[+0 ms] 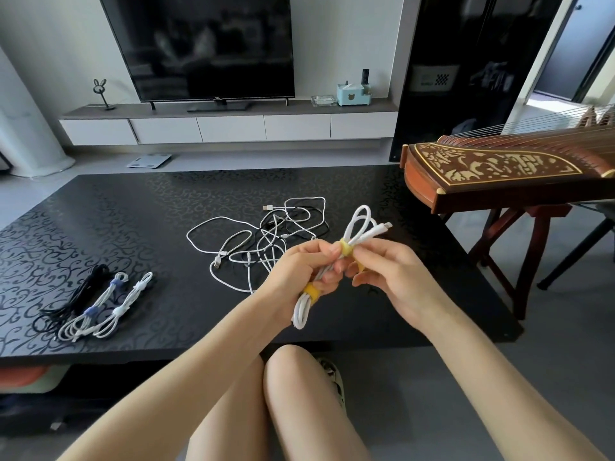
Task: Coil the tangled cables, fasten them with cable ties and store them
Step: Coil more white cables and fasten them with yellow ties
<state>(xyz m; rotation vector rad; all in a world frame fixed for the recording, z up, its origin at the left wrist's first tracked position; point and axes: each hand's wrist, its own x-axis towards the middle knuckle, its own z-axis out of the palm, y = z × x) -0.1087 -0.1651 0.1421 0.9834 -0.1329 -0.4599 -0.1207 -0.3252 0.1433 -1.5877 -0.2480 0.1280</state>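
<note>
Coiled white cable (301,309) sits gripped in left hand (299,269), right hand (392,274) pinching its yellow tie (346,248).

White coiled cable (372,231) with two yellow ties (346,249), held aloft; tangled white cables (218,261) lie behind.

Left hand (299,271) grips coiled white cable (359,224), lower yellow tie (311,291) at its 6 o'clock. Right hand (389,271) pinches upper yellow tie (346,248). Tangled cables (266,234) on table (133,211) at 11 o'clock of hands; tied bundles (96,304) at 9 o'clock
</note>
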